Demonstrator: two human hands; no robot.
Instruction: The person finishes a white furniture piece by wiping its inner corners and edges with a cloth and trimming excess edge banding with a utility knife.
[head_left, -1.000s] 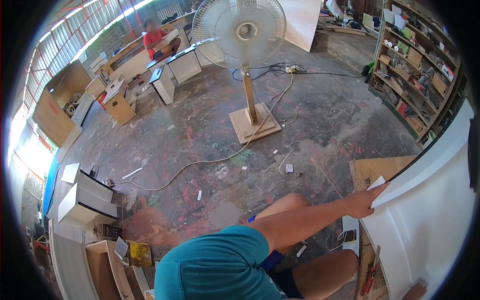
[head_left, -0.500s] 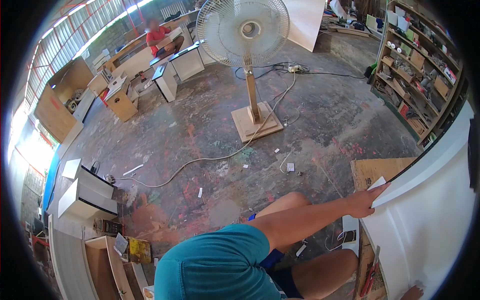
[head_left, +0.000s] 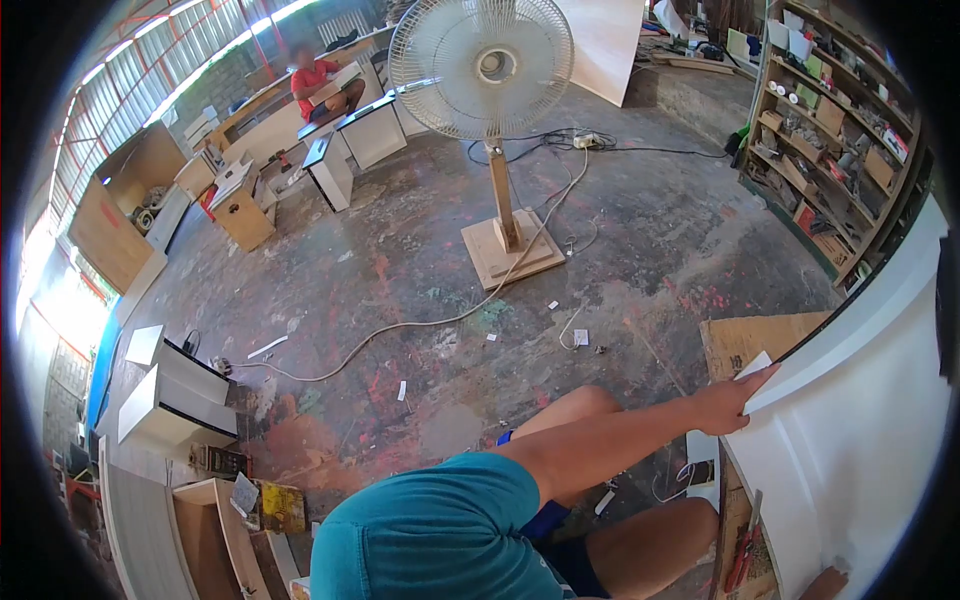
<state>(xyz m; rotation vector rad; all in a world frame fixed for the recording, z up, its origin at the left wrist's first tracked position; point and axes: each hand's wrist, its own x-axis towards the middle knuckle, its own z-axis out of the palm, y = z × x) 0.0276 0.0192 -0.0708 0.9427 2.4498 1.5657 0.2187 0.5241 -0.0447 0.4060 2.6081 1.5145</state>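
My left hand (head_left: 722,405) is closed on the near corner of a white panel (head_left: 880,420) with a raised strip and a dark edge, at the right of the head view. The panel lies over a wooden work surface (head_left: 760,335). Low at the right, part of my right hand (head_left: 828,584) shows against the panel's white face. Its fingers are mostly cut off and unclear. Red-handled pliers (head_left: 742,555) lie on the wood beside the panel's near edge.
A large pedestal fan (head_left: 492,70) stands ahead on a wooden base, its cable (head_left: 420,322) trailing over the floor. Shelves (head_left: 835,140) line the right. White cabinet parts (head_left: 175,405) and an open wooden box (head_left: 215,535) are at left. A person in red (head_left: 318,85) sits far back.
My left hand keeps its place on the panel. My right hand shows slightly more at the bottom edge. The view has shifted slightly.
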